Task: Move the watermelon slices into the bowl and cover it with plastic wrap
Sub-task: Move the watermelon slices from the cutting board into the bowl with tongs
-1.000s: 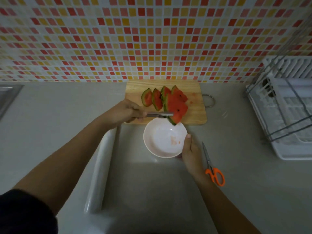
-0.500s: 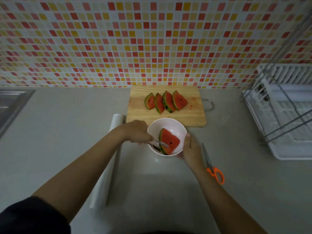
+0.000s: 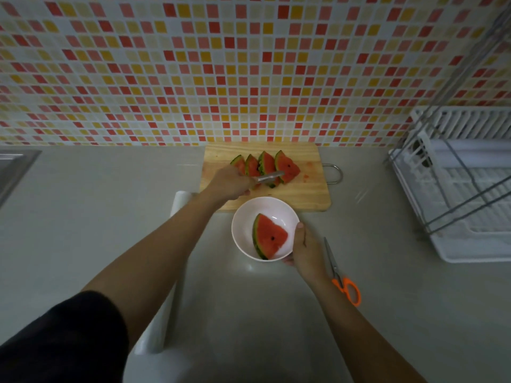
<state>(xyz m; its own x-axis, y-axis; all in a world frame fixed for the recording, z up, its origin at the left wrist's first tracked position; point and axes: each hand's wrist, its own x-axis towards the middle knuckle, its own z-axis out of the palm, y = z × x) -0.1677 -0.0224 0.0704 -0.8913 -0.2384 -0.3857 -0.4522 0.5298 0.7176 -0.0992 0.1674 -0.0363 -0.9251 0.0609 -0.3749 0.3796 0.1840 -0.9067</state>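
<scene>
A white bowl (image 3: 243, 225) stands on the counter just in front of a wooden cutting board (image 3: 304, 194). One watermelon slice (image 3: 268, 239) lies in the bowl. Several more slices (image 3: 287, 167) stand in a row on the board. My left hand (image 3: 229, 185) grips metal tongs (image 3: 269, 177), whose tips reach the slices on the board. My right hand (image 3: 305, 251) holds the bowl's right rim. A roll of plastic wrap (image 3: 166, 299) lies on the counter under my left forearm, partly hidden by it.
Orange-handled scissors (image 3: 344, 280) lie right of my right wrist. A white dish rack (image 3: 470, 189) fills the right side. A sink edge (image 3: 13, 170) shows at far left. The tiled wall rises directly behind the board.
My left hand lowered a slice into the bowl with the tongs, released it, then moved back up to the slices on the board. My right hand stayed on the bowl.
</scene>
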